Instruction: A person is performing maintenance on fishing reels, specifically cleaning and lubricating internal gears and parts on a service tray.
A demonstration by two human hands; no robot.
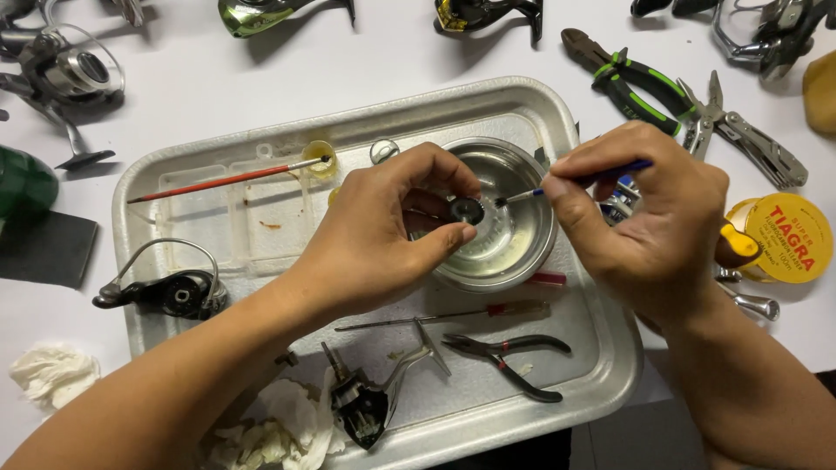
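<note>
Over the steel bowl (509, 252) in the metal tray (601, 365), the left hand (383, 235) pinches a small round bearing (468, 210); the right hand (644, 226) grips a fine brush (575, 184) touching it, pliers (509, 352) near the tray's front rim.

A white desk (261, 87) carries a metal tray (601, 365) at its middle. Left of the tray lie a spinning reel (65, 74), a dark pad (48, 248) and crumpled tissue (52, 372); right of the tray lie green-handled cutters (631, 83), a multi-tool (740, 135) and a yellow tin (784, 237).
</note>
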